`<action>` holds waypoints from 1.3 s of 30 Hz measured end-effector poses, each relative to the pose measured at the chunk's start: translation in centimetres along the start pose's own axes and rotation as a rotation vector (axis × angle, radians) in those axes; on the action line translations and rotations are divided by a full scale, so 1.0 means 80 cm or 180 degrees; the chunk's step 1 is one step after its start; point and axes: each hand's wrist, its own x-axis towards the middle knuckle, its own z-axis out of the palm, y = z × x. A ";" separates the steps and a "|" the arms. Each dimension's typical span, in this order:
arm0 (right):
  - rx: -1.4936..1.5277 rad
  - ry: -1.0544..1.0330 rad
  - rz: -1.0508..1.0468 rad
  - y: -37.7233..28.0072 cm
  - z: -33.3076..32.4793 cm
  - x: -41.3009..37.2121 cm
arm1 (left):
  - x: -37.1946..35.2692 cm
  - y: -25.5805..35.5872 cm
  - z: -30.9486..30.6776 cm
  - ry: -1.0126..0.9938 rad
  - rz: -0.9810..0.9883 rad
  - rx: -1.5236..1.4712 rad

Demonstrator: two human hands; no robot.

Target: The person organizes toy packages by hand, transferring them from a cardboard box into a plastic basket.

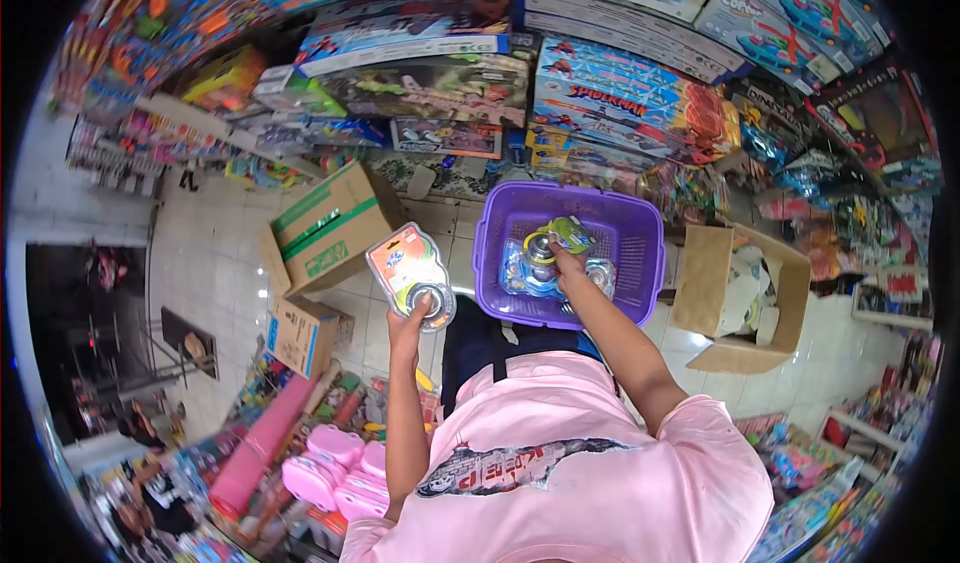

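Observation:
My left hand is closed on the lower part of a blister-packed toy, an orange, white and green card with a round dark and silver piece under clear plastic. It is held up to the left of a purple plastic basket. Inside the basket, my right hand grips a green and yellow blister pack that has a round yellow-rimmed piece. Beneath it lie blue blister packs, partly hidden by my right hand and forearm.
A taped cardboard box stands left, with a smaller carton below it. On the right, an open cardboard box holds white wrapping. Shelves of boxed toys line the front. Pink cases and a pink roll lie lower left.

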 end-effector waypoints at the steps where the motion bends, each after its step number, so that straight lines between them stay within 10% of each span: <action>1: 0.0022 0.0087 0.0046 0.008 0.009 0.016 | 0.020 0.005 0.001 -0.0096 -0.0029 0.0055; 17: 0.0607 0.1902 -0.0077 0.092 0.120 0.090 | 0.293 0.054 -0.004 -0.1863 -0.0377 0.0847; 22: 0.1036 0.0922 -0.0363 0.054 0.109 0.021 | 0.318 0.067 -0.011 -0.2187 -0.0461 0.0970; 25: -0.1279 0.0949 0.0478 0.010 0.100 -0.038 | 0.323 0.077 -0.001 -0.2448 -0.0540 0.0850; 29: -0.2239 0.1615 0.0013 0.046 0.091 -0.012 | 0.314 0.106 0.030 -0.2765 -0.0333 0.1159; 39: -0.0048 0.0304 -0.0610 0.036 0.095 -0.099 | 0.297 0.128 0.131 -0.3843 0.0538 0.1859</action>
